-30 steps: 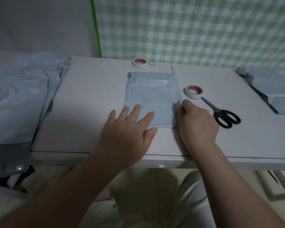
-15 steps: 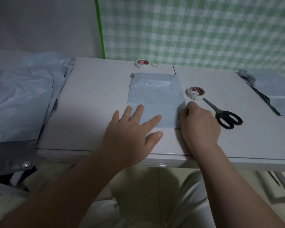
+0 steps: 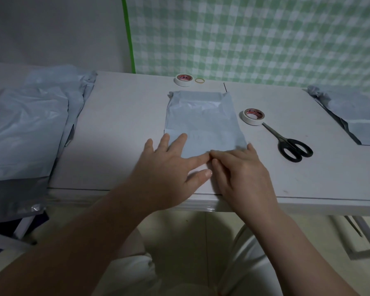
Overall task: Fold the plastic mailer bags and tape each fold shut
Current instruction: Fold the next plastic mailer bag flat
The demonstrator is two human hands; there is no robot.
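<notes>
Presses a pale grey-blue mailer bag (image 3: pixel 201 120) flat against the middle of the white table (image 3: pixel 120 124), long side running away from the body, near end folded up into a band across its width. Spreads the left hand (image 3: pixel 165 167) over the near left part of that band, palm down, fingers straight and splayed, thumb off the plastic on the bare tabletop. Lays the right hand (image 3: pixel 241 174) along the near edge of the fold, fingers stretched leftward and flat on the plastic, index tip touching the left index tip. Grasps nothing with either hand, only bears down. Just beside the bag's right edge, a white tape roll (image 3: pixel 253 117) with a red-printed core, lying flat. Close against that roll, the blade tips of black-handled scissors (image 3: pixel 283 141), closed, handles toward the near right. Beyond the bag's far edge, a second tape roll (image 3: pixel 184 79), and right beside it a thin yellow rubber band (image 3: pixel 199 80). At the left, well apart, a loose heap of more mailers (image 3: pixel 24 129) spilling over the table's left end. At the far right, another pile of mailers (image 3: pixel 355 118), partly cut off by the frame. Behind the table, a green-and-white checked cloth (image 3: pixel 265 39) and a plain pale wall (image 3: pixel 51 35). Below the table edge, a lap in light trousers (image 3: pixel 126 274).
</notes>
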